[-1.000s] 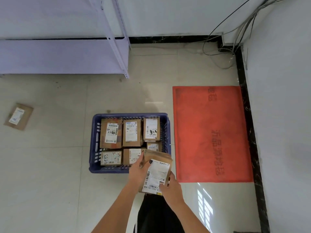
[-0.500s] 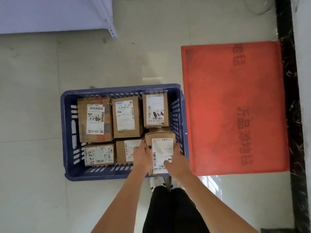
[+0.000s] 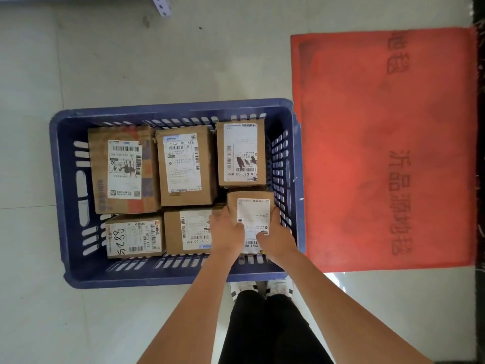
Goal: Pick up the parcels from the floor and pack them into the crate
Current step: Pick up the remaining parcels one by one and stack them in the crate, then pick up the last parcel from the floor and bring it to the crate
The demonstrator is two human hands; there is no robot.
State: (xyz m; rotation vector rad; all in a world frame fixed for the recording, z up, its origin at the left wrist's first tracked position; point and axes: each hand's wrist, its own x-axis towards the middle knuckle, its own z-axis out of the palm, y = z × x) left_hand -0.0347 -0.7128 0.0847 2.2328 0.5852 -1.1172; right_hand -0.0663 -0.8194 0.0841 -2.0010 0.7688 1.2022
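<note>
A blue slotted plastic crate point(image 3: 65, 195) stands on the tiled floor and holds several brown cardboard parcels with white labels. At the crate's near right corner is a small brown parcel point(image 3: 252, 208). My left hand point(image 3: 227, 231) grips its left side with the thumb on the label. My right hand point(image 3: 274, 236) grips its right side, thumb also on the label. The parcel sits at the level of the other parcels, beside a labelled parcel point(image 3: 189, 232) to its left and in front of another point(image 3: 241, 153).
A red floor mat point(image 3: 380, 143) lies right of the crate, touching its side. A shelf leg point(image 3: 161, 6) shows at the top edge. A dark skirting strip point(image 3: 479, 179) runs along the right. My feet point(image 3: 262, 287) stand just behind the crate.
Both hands carried the small parcel forward and down from in front of the crate into its near right corner. The view moved closer over the crate.
</note>
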